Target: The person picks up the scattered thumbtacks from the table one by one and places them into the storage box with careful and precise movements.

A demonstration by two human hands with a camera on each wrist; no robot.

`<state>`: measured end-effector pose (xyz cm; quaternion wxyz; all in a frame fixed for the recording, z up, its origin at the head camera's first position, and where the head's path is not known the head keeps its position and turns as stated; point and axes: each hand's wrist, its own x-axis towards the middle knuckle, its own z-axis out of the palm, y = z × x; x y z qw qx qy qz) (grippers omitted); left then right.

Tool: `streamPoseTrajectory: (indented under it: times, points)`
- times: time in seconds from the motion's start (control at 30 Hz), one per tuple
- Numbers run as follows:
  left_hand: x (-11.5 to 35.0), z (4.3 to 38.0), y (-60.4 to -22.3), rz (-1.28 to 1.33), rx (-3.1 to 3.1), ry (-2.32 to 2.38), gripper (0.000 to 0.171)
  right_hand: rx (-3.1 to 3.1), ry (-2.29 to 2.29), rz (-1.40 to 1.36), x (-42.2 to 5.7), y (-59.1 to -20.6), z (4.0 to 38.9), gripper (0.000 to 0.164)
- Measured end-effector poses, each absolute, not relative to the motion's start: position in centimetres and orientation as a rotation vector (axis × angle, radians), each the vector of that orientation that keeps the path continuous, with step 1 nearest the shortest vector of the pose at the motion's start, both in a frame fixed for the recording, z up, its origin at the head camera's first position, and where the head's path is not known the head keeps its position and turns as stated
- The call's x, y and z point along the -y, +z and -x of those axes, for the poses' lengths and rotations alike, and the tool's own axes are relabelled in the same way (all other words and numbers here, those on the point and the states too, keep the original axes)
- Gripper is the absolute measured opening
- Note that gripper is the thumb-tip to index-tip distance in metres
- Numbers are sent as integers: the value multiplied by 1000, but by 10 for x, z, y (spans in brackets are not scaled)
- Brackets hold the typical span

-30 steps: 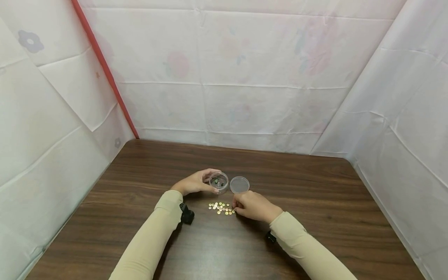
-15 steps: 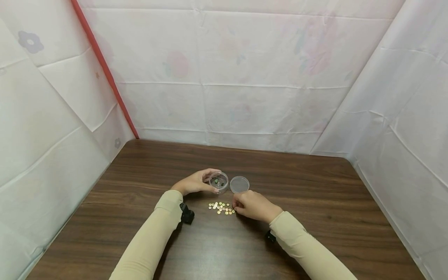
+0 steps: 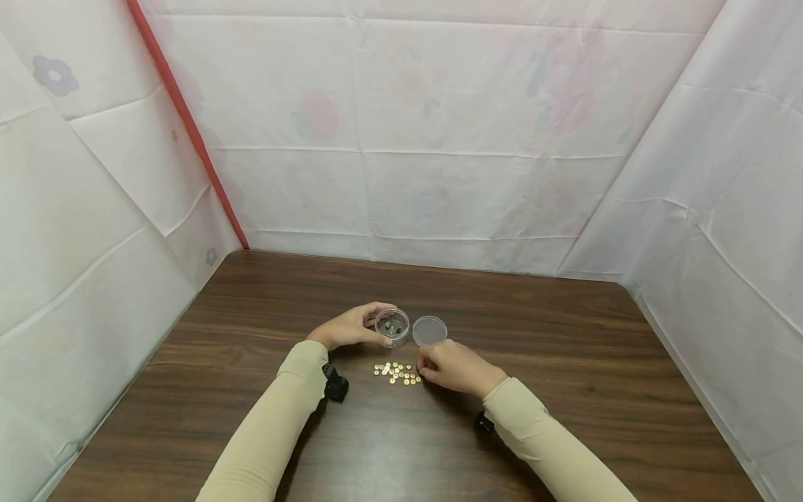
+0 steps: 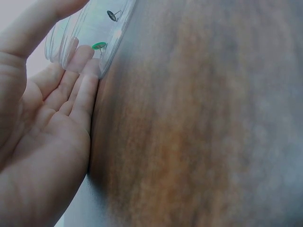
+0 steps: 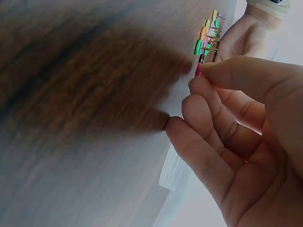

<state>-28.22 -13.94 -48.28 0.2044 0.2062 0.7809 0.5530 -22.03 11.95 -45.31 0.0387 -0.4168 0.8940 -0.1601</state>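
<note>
My left hand [image 3: 351,328] holds a clear round plastic box [image 3: 402,337] from its left side, thumb and fingers around the wall. Inside the box lie a few thumbtacks, among them a green thumbtack [image 4: 99,46] and a dark thumbtack [image 4: 112,15]. Several more thumbtacks [image 3: 406,382] lie in a loose group on the table in front of it; the right wrist view shows their coloured heads down and pins up. At that group's right edge, my right hand [image 3: 461,367] pinches a red thumbtack [image 5: 198,69] between thumb and forefinger, close to the tabletop. Its pin is mostly hidden.
A clear round lid [image 3: 430,330] lies flat just right of the box, beyond my right hand. Everything rests on a dark wood-grain table [image 3: 533,328]. White patterned cloth [image 3: 439,125] walls the table at the back and both sides.
My right hand has shifted very slightly away from me at the edge of the thumbtack group. The left hand and the box have stayed in place.
</note>
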Motion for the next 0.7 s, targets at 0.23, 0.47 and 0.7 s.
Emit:
streamPoseTrajectory:
  times: [0.23, 0.47, 0.7]
  points:
    - [140, 283, -484, -579, -2162, 1555, 77, -2703, -562, 1212, -120, -452, 222, 6]
    - [140, 283, -485, -576, -2173, 1548, 76, -2724, -609, 1226, -118, -449, 224, 6]
    - [140, 284, -486, -584, -2156, 1561, 76, -2814, -673, 1211, -114, -444, 230, 5]
